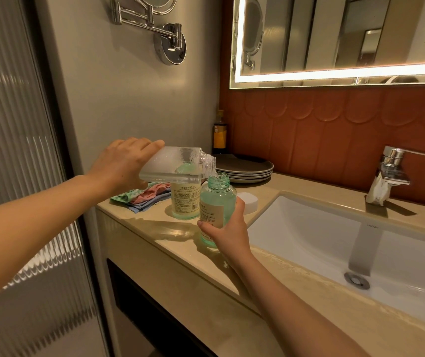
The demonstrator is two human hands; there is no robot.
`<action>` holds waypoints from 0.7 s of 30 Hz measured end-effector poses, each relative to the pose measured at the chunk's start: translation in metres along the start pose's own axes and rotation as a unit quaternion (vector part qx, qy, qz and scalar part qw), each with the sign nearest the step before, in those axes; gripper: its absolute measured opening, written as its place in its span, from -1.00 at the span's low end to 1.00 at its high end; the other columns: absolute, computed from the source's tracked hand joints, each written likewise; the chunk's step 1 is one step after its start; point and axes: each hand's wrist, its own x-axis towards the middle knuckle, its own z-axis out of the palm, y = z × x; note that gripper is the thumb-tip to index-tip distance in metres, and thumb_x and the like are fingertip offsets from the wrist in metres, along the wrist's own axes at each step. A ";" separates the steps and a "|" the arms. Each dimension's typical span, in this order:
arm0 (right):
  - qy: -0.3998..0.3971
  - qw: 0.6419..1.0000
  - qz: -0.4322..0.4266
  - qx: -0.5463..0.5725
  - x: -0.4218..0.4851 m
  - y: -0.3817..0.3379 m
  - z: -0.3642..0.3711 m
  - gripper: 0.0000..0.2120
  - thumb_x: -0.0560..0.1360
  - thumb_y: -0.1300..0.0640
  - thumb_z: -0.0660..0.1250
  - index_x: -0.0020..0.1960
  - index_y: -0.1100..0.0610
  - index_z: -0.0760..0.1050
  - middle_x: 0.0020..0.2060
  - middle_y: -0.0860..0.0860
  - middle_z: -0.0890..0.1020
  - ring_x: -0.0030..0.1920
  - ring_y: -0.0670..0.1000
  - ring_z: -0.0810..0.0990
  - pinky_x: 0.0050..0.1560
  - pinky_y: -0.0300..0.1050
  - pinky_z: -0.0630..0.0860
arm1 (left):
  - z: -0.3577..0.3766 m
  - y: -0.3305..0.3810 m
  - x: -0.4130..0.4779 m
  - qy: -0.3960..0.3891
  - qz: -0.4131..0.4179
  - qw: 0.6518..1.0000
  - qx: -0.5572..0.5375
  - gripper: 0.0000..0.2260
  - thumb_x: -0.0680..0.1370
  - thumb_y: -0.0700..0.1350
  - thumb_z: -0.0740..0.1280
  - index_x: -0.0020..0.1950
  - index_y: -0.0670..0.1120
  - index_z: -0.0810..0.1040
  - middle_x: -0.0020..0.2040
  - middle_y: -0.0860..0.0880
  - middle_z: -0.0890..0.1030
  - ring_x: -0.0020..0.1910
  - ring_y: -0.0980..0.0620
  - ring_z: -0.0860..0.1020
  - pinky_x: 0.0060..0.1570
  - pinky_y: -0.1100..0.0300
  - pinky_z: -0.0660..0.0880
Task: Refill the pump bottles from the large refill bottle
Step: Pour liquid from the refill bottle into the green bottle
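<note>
Head view: above the vanity counter (pixel 154 224), our left hand (pixel 123 161) clasps the tipped refill bottle (pixel 167 163) by its base, seemingly light and soap-slick, while our right hand (pixel 228 233) wraps the stiff, open pump bottle (pixel 216 202) low, under the spout (pixel 207 163).

Your refill bottle (pixel 170 163) reads frosted clear. The small bottle (pixel 216 204) shows aqua-green liquid and a cream label. Cloths (pixel 144 197): green-and-white check, pink, blue. Plates (pixel 244 167) grey. Table (pixel 180 243) beige, sink (pixel 309 228) white. Tiles (pixel 335 124) rust-orange, scalloped pattern.
</note>
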 end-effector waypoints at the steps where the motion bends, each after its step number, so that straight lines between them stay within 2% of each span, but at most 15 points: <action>1: 0.001 1.000 -0.001 0.000 0.000 0.000 0.000 -0.15 0.33 0.13 0.52 0.42 -0.03 0.05 0.33 -0.03 0.36 0.31 -0.02 0.37 0.20 -0.11 0.46 | 0.000 0.000 0.000 0.000 0.000 1.000 0.000 -0.18 0.27 -0.09 0.57 0.44 -0.13 0.27 0.29 -0.18 0.47 0.23 -0.19 0.44 0.20 -0.08 0.36; 7: -0.002 1.000 -0.001 -0.001 -0.001 -0.002 0.000 -0.16 0.34 0.13 0.52 0.42 -0.02 0.06 0.34 -0.02 0.35 0.34 -0.01 0.36 0.25 -0.06 0.46 | 0.000 -0.001 0.000 0.000 0.000 1.000 0.002 -0.18 0.28 -0.08 0.57 0.45 -0.12 0.26 0.28 -0.17 0.47 0.22 -0.18 0.44 0.19 -0.08 0.36; 21: -0.004 1.000 0.004 -0.007 -0.001 -0.003 -0.001 -0.17 0.35 0.13 0.51 0.42 -0.01 0.05 0.34 -0.02 0.35 0.33 -0.01 0.36 0.21 -0.10 0.46 | 0.000 0.000 0.001 -0.001 0.000 1.000 0.003 -0.19 0.30 -0.08 0.55 0.46 -0.11 0.24 0.30 -0.16 0.46 0.24 -0.17 0.43 0.20 -0.06 0.35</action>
